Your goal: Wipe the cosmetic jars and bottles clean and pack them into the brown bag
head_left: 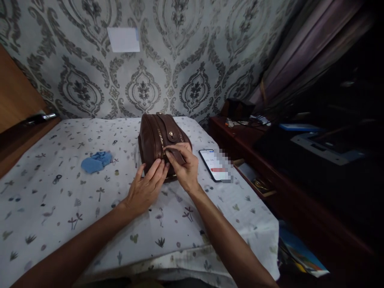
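Note:
A brown leather toiletry bag (150, 140) with gold-toned zippers and a snap strap (166, 126) stands on the patterned cloth. My left hand (147, 186) rests against the bag's near side, its fingers stretched out and pressing the leather beside the zipper (160, 138). Thumb and forefinger of my right hand (186, 164) are pinched at the near part of that zipper, on what looks like its pull; the fingers partly cover it. Whether the zipper is open along its length cannot be made out.
Left of the bag lies a crumpled blue cloth (96, 162). A phone (211, 164) with a lit screen is to the right. Beyond the cloth's right edge are a dark red desk (223, 130) and an open drawer (255, 180). A patterned wall (168, 60) rises behind.

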Demonstrator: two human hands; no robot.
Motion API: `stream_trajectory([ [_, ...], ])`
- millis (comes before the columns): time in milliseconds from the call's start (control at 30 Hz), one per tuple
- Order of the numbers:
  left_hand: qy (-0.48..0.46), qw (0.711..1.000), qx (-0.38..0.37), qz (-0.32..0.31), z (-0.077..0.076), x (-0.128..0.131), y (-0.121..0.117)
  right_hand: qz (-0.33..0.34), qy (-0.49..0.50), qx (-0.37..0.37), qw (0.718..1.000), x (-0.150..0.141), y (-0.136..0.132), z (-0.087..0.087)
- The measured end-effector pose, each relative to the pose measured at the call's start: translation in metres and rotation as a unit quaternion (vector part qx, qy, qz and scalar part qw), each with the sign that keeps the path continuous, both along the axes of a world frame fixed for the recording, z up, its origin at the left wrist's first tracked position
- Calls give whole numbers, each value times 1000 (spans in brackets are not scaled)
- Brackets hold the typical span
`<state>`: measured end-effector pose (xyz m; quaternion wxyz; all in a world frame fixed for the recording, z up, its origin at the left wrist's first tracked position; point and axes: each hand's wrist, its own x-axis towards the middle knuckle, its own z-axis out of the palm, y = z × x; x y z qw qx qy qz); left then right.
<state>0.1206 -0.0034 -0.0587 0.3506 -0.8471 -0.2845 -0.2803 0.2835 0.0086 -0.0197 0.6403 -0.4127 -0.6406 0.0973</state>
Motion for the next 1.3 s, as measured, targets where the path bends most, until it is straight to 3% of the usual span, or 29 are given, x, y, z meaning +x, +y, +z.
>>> stream_trajectory([
  [400,20,999,-5,33,-4,-1,-3,-1,19,-16,1000,1,2,-1],
  [1300,8,1000,-4,-9,-5,-3,-2,4,-6,-7,1000,2,1,-2],
])
